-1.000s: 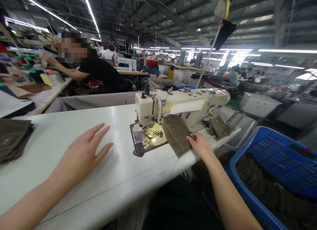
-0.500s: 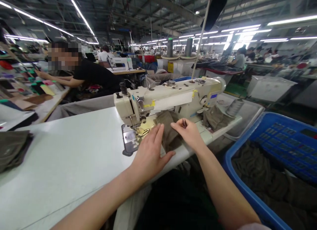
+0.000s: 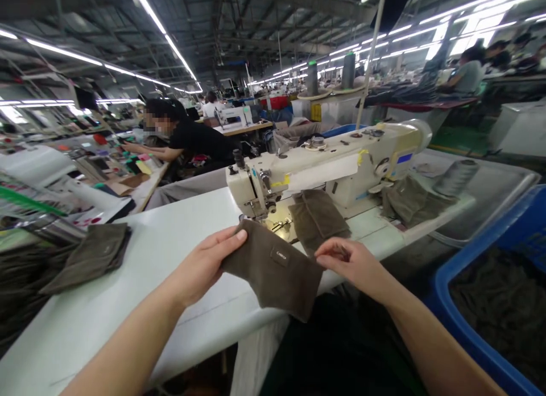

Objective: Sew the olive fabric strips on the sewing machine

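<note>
My left hand grips the upper left corner of an olive-brown fabric piece, thumb on top. A small label with light lettering sits on the fabric. At the piece's right edge, my right hand is closed with thumb and fingertips pinching it. Something small and dark shows among the right fingers; I cannot make out what. The held piece hangs over the table's front edge, before the sewing machine. Behind it, more folded olive-brown fabric lies on the machine bed beside the needle area.
A small stack of olive-brown pieces lies on the white table at left. More fabric and a grey thread cone sit right of the machine. A blue basket holds dark fabric. A co-worker leans over another table.
A fabric piece has come away from the machine bed toward me and left, its label now showing. My left hand has gone from lying flat to gripping its corner. The view has turned left.
</note>
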The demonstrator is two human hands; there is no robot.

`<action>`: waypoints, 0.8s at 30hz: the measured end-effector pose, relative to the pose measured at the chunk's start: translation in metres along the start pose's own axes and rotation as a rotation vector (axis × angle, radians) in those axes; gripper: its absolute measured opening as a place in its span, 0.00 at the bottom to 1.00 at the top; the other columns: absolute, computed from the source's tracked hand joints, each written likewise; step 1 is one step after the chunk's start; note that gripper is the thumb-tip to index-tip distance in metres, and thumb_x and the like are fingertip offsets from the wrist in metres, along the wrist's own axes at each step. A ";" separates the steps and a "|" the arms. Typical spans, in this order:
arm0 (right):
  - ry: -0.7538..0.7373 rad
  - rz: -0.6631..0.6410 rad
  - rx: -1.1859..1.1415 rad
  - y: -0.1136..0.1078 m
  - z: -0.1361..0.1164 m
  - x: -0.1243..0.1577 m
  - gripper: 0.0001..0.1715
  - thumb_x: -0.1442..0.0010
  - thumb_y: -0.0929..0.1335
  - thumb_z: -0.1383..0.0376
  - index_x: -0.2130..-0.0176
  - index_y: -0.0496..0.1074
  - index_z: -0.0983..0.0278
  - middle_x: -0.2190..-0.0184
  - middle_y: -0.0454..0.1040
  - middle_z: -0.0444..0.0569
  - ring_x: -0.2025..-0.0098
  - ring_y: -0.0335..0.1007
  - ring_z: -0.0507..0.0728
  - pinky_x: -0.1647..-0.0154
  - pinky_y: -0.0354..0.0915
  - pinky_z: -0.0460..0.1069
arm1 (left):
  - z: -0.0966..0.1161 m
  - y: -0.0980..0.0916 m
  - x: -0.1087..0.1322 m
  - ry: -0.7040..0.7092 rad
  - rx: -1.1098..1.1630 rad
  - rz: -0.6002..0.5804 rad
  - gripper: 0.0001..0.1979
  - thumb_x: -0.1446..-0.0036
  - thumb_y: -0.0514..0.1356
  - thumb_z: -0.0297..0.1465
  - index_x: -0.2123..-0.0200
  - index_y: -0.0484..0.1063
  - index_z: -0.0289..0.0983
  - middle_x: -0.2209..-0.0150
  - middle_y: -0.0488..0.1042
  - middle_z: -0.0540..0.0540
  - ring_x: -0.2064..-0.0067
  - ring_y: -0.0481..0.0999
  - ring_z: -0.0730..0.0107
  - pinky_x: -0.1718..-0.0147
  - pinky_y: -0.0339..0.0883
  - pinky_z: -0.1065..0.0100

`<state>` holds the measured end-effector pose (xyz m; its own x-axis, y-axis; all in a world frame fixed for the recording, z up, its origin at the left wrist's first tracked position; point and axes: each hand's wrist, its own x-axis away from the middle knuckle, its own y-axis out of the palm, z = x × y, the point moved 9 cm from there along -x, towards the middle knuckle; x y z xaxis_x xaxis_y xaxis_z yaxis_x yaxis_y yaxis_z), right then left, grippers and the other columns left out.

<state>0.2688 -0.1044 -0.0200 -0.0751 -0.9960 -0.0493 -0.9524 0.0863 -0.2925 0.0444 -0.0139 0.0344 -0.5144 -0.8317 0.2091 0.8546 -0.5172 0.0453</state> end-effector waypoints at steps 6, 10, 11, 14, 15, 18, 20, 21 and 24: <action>0.102 -0.024 -0.061 0.045 0.021 0.011 0.19 0.41 0.70 0.54 0.54 0.77 0.63 0.64 0.77 0.48 0.64 0.72 0.55 0.60 0.67 0.50 | -0.036 -0.037 -0.013 -0.085 0.064 -0.012 0.16 0.52 0.74 0.38 0.63 0.81 0.35 0.66 0.82 0.45 0.68 0.78 0.70 0.67 0.70 0.74; -0.051 0.107 0.089 0.049 -0.001 -0.001 0.24 0.42 0.71 0.58 0.47 0.74 0.62 0.51 0.76 0.50 0.67 0.67 0.53 0.63 0.66 0.50 | -0.042 -0.043 -0.016 -0.131 0.032 -0.054 0.18 0.55 0.75 0.39 0.63 0.81 0.34 0.66 0.82 0.44 0.67 0.78 0.69 0.67 0.70 0.73; -0.059 0.043 0.114 0.056 -0.005 -0.006 0.23 0.42 0.71 0.59 0.48 0.74 0.61 0.51 0.76 0.50 0.68 0.66 0.52 0.63 0.65 0.49 | -0.040 -0.043 -0.015 -0.131 0.020 -0.058 0.19 0.55 0.75 0.40 0.63 0.81 0.34 0.66 0.82 0.44 0.67 0.78 0.68 0.67 0.70 0.72; 0.003 -0.135 0.165 0.072 -0.004 -0.015 0.10 0.39 0.68 0.61 0.60 0.77 0.62 0.64 0.78 0.46 0.69 0.67 0.53 0.64 0.63 0.49 | -0.031 -0.049 -0.012 -0.095 -0.016 -0.025 0.20 0.53 0.73 0.44 0.65 0.80 0.35 0.66 0.82 0.44 0.66 0.78 0.66 0.66 0.70 0.70; 0.018 -0.140 0.175 0.072 -0.002 -0.016 0.10 0.39 0.67 0.61 0.64 0.77 0.62 0.67 0.77 0.45 0.68 0.68 0.53 0.63 0.63 0.49 | -0.029 -0.053 -0.012 -0.079 -0.033 0.003 0.20 0.52 0.72 0.45 0.65 0.79 0.35 0.67 0.81 0.44 0.66 0.77 0.66 0.66 0.70 0.70; 0.016 -0.085 0.159 0.069 0.003 -0.012 0.14 0.38 0.66 0.58 0.66 0.77 0.63 0.67 0.76 0.47 0.63 0.72 0.56 0.59 0.64 0.50 | -0.035 -0.063 -0.018 -0.062 -0.127 0.074 0.19 0.49 0.69 0.47 0.65 0.77 0.36 0.68 0.80 0.46 0.67 0.76 0.67 0.67 0.68 0.69; 0.034 -0.060 0.130 0.072 0.011 -0.003 0.15 0.38 0.66 0.56 0.64 0.78 0.63 0.67 0.76 0.47 0.62 0.72 0.57 0.59 0.65 0.51 | -0.046 -0.068 -0.031 -0.062 -0.243 0.108 0.17 0.47 0.66 0.45 0.65 0.75 0.37 0.70 0.79 0.48 0.69 0.75 0.67 0.69 0.66 0.69; 0.055 -0.035 0.114 0.073 0.016 0.001 0.16 0.38 0.66 0.55 0.61 0.78 0.63 0.67 0.76 0.47 0.64 0.72 0.57 0.60 0.66 0.50 | -0.050 -0.069 -0.039 -0.047 -0.344 0.124 0.16 0.46 0.63 0.45 0.65 0.75 0.38 0.70 0.78 0.49 0.69 0.74 0.67 0.70 0.65 0.69; 0.082 0.087 0.084 0.075 0.026 0.016 0.17 0.40 0.69 0.55 0.54 0.75 0.62 0.68 0.76 0.45 0.69 0.71 0.55 0.66 0.67 0.49 | -0.055 -0.065 -0.068 0.058 -0.701 0.165 0.13 0.46 0.59 0.42 0.68 0.75 0.38 0.72 0.76 0.49 0.70 0.73 0.67 0.70 0.63 0.67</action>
<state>0.2041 -0.1130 -0.0677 -0.1834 -0.9830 -0.0003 -0.9133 0.1704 -0.3700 0.0201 0.0657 -0.0362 -0.4024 -0.9093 0.1065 0.6848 -0.3762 -0.6241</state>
